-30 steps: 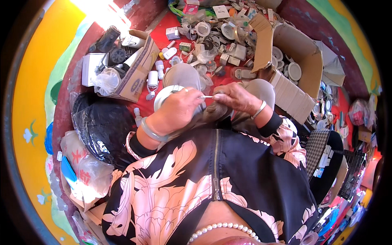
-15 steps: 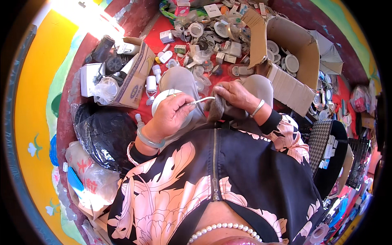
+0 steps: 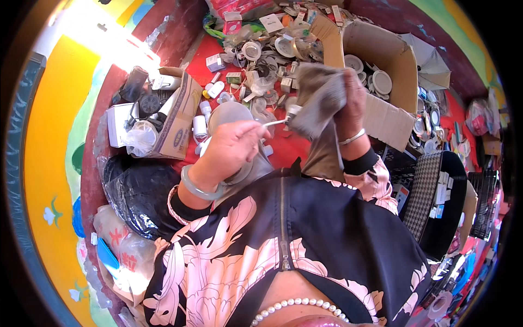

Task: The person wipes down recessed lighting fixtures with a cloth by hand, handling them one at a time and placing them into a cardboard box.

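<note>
My left hand [image 3: 234, 146] is closed in a pinch on a thin white cable [image 3: 275, 123], whose tip points right toward the cloth. To its right, my right hand [image 3: 353, 106] is raised and closed around the edge of a grey-brown cloth [image 3: 321, 101], which hangs open between the two hands. The tip of the cable lies close to the lower left of the cloth; whether they touch I cannot tell. What the left palm covers of the cable is hidden. Under my left wrist, a round pale thing on my lap is partly covered.
Ahead, small boxes, lamp parts and plastic bags pile up on red cloth [image 3: 212, 54]. An open cardboard box [image 3: 395, 117] with round white lights stands right. Left are a carton [image 3: 182, 109] of fixtures and a black plastic bag [image 3: 141, 191]. A black crate [image 3: 482, 204] stands far right.
My right hand has lifted up and to the right, and the bunched cloth has spread out. My left hand has shifted slightly right with the cable still pinched.
</note>
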A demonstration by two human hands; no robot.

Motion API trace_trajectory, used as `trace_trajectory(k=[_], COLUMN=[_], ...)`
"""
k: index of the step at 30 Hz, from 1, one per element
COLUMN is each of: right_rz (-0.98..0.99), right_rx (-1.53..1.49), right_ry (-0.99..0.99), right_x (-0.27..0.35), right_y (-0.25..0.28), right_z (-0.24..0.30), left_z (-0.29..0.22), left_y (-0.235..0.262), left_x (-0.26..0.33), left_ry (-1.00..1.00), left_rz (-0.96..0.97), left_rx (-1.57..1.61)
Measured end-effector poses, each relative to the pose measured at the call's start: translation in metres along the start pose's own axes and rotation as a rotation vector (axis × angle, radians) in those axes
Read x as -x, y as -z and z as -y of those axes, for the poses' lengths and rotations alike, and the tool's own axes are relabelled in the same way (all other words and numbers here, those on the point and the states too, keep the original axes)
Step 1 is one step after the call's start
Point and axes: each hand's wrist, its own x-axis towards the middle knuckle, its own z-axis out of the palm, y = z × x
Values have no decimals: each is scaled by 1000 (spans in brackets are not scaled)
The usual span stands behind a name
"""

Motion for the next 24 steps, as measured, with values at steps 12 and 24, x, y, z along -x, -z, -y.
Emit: trace_trajectory(k=[12, 24], right_rz=[427, 126], right_rx=[-1089, -818], right_ry=[-78, -760], right_x=[3, 40], right_y=[43, -41], right_z=[36, 4], left_z=[5, 14], left_y=[20, 10], left_x=[7, 3], left_ry=[43, -129], left_rz=[63, 103], left_rx=[448, 744])
